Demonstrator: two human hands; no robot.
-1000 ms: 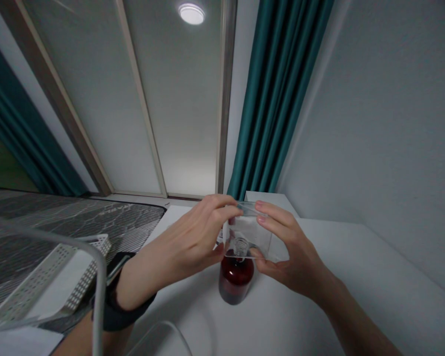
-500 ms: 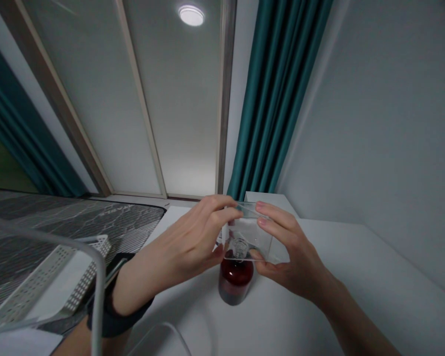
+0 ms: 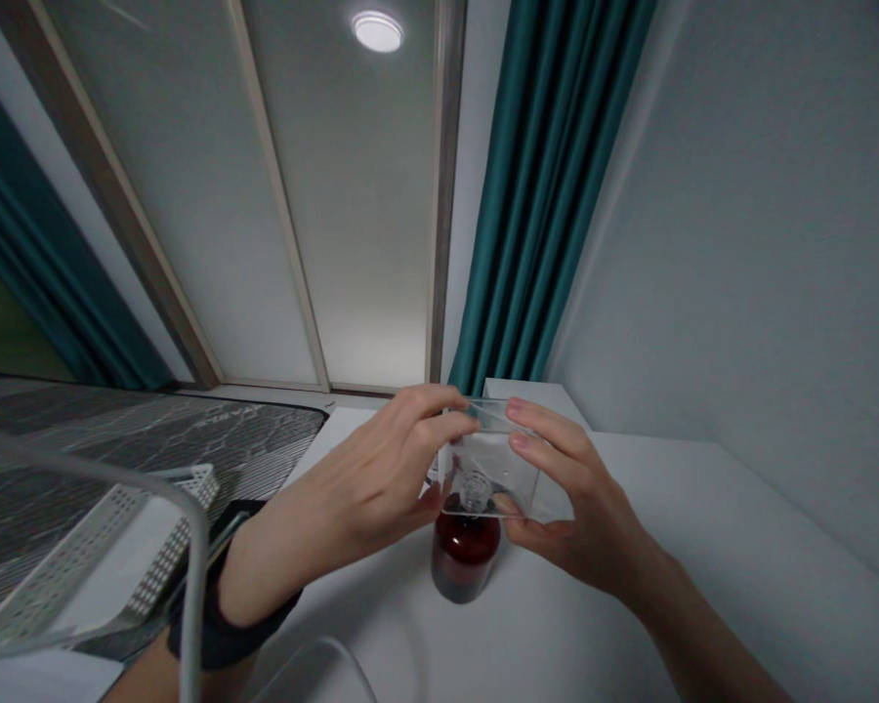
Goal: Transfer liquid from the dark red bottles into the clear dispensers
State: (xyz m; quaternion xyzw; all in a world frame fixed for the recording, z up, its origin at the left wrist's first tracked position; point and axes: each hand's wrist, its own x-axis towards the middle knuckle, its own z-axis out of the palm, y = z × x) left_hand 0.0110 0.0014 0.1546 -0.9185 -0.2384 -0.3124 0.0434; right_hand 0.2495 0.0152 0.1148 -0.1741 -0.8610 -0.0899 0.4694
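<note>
Between my two hands is a clear, see-through box (image 3: 509, 469), held above the table. My left hand (image 3: 399, 454) grips its left side, fingers on the upper edge and thumb lower down. On the opposite side, my right hand (image 3: 571, 483) pinches the box with fingers on top and thumb near the bottom edge. Just below and behind the box stands a dark red bottle (image 3: 467, 552), upright on the white table (image 3: 557, 625). A round, ridged clear shape (image 3: 475, 491) shows through the box; I cannot tell whether it belongs to the bottle or the box.
A white perforated basket (image 3: 95, 566) is at the lower left, beside a dark patterned rug (image 3: 264, 439). A pale bent tube (image 3: 197, 547) crosses the near left, and a thin white cable (image 3: 337, 644) lies on the table. A white block (image 3: 531, 392) stands at the back.
Almost nothing differs. My right hand and the box's right side have shifted very slightly; both hands keep their hold.
</note>
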